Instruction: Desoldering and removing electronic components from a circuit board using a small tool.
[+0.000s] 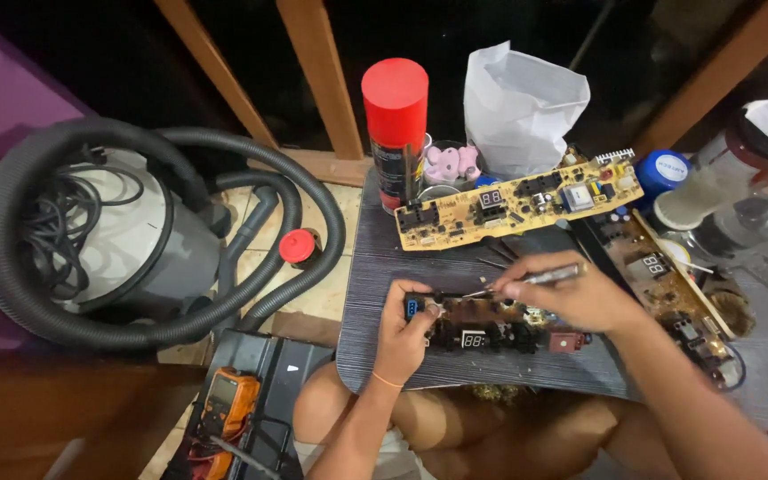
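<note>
**Probe on a dark circuit board**

Head view: the dark circuit board (491, 329) lies flat on the grey counter (375, 267), near its front edge. The left hand (404, 333) pinches the board's left end, fingers closed on its edge. The right hand (580, 293) grips a thin metal probe (526, 280), tip touching the board's top. The board looks light, stiff and fragile; holding it by the bare edges seems safest. A yellow circuit board (517, 200) and a red spray can (395, 133) stand behind.

Vacuum cleaner (126, 240) left of board (384, 267); spray can (396, 133) apparently at its back edge
</note>
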